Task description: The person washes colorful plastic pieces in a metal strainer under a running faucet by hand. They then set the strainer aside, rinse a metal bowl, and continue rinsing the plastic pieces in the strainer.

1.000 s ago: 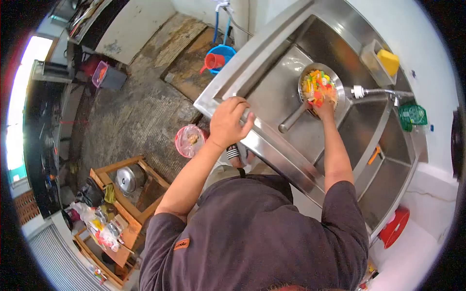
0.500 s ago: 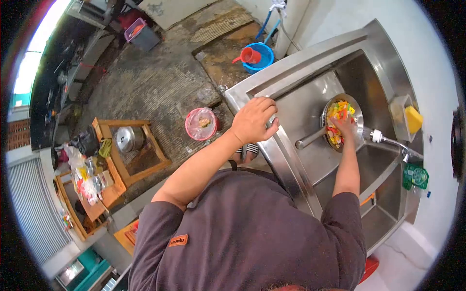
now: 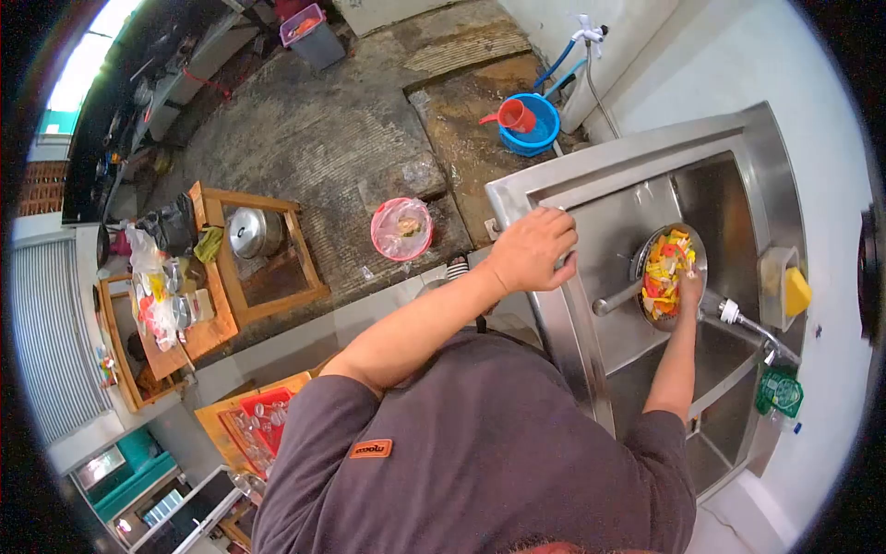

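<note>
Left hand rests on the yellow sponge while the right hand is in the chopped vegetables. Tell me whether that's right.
No: the head view shows the left hand at the edge of the sink, not on the yellow sponge. The right hand is in the chopped vegetables.

Glossy metal forms the sink [image 3: 628, 231] and bowl [image 3: 699, 250] (handle [image 3: 615, 302] too); the shirt [image 3: 498, 434] is matt cloth, the floor [image 3: 314, 129] rough.

Food pieces [image 3: 660, 277] in bowl [image 3: 694, 244], bowl in sink [image 3: 604, 249], sponge [image 3: 796, 292] in tub [image 3: 770, 284] at right, dipper [image 3: 516, 116] in bucket [image 3: 546, 131] at left
</note>
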A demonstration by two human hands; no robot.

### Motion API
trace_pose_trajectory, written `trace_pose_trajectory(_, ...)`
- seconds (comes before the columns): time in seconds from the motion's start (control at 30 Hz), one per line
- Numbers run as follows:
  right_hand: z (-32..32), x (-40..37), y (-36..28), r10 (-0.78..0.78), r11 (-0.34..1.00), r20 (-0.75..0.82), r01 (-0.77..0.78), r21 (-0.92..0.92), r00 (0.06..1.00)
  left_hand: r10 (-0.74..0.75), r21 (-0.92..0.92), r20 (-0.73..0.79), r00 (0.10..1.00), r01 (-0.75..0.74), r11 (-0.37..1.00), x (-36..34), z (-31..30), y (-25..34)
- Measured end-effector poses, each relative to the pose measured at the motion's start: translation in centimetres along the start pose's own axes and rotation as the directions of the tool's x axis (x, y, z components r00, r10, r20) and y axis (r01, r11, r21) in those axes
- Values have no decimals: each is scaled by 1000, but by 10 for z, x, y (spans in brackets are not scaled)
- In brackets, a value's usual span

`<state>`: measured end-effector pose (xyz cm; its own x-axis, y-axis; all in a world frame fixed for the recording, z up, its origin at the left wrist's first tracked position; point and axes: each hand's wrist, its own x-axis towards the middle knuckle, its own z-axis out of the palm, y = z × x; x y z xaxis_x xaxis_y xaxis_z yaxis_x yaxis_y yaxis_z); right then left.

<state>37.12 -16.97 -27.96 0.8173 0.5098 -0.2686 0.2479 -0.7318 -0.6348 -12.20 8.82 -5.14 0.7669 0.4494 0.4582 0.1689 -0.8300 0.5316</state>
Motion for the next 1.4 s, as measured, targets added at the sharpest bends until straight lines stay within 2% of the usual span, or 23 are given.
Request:
trace_pose_trajectory(0.03,6,-1,4,-8,1000,6,8,-13,1000,-9,-13,2,1000,9,1000,0,0,-1)
trace_pose_trajectory(0.1,15,-6,-1,-164,978,-64,154,-141,984,-32,-41,7,999,32,999,-1,0,-2)
trace_pose_trajectory(0.17,33,-27,-39,-135,924,50,144,-353,990,-51,-67,29,998,53,996,-1,-2,-5)
trace_pose_trajectory(0.23,57,-19,-29,-90,687,-38,34,-726,995,-54,-72,61,997,58,996,-1,-4,-7)
trace_pose_trajectory(0.27,58,-17,-27,-93,680,-32,39,-733,995,-56,-75,56,997,61,995,-1,-4,-8)
trace_pose_trajectory(0.43,49,-39,-51,-1,718,-100,-68,-693,995,-63,-136,15,998,64,989,-4,1,-15)
trace_pose_trajectory(0.5,44,-41,-52,-40,762,-147,-65,-644,988,-62,-157,22,998,65,985,-3,-1,-17)
trace_pose_trajectory(0.57,25,-48,-73,19,926,32,-5,-378,999,-65,-165,22,998,68,984,-2,-1,-18)
trace_pose_trajectory(0.63,13,-31,-50,-42,873,-29,23,-487,999,-66,-179,26,997,70,981,0,-2,-21)
trace_pose_trajectory(0.7,9,-20,-48,-66,982,-117,44,-183,991,-60,-172,23,998,63,983,2,-3,-22)
trace_pose_trajectory(0.73,10,-15,-54,6,991,-5,-7,-137,1000,-54,-185,28,998,59,981,2,-2,-22)
trace_pose_trajectory(0.77,17,-12,-58,15,990,-13,-17,-140,1000,-56,-186,57,997,65,980,3,-1,-23)
trace_pose_trajectory(0.83,32,-6,-63,-29,994,155,45,-98,987,-53,-192,87,995,69,979,4,0,-25)
trace_pose_trajectory(0.87,36,-7,-65,-22,994,150,38,-102,988,-52,-175,96,994,69,982,5,0,-25)
trace_pose_trajectory(0.93,42,-16,-64,-45,861,-3,37,-507,999,-48,-166,110,993,65,984,5,0,-25)
trace_pose_trajectory(0.97,47,-20,-64,-40,861,-7,31,-508,999,-48,-171,114,992,67,983,5,0,-25)
trace_pose_trajectory(1.03,62,-29,-64,-86,779,-157,-32,-626,984,-44,-176,119,992,65,982,5,0,-26)
trace_pose_trajectory(1.07,63,-40,-72,-89,757,-152,-32,-652,984,-47,-176,123,991,68,982,6,0,-26)
trace_pose_trajectory(1.17,54,-24,-31,-177,821,-126,76,-566,976,-43,-176,128,991,65,982,5,0,-26)
trace_pose_trajectory(1.2,41,-21,-20,-231,887,-60,185,-423,971,-43,-176,127,991,65,982,5,0,-26)
trace_pose_trajectory(1.3,11,-28,-45,-195,910,49,199,-364,980,-54,-193,133,990,80,978,6,1,-25)
trace_pose_trajectory(1.37,8,-24,-53,-153,923,33,155,-352,988,-56,-181,139,989,81,980,6,-1,-24)
trace_pose_trajectory(1.4,10,-18,-52,-142,959,-4,137,-247,990,-61,-167,142,988,85,982,7,-2,-23)
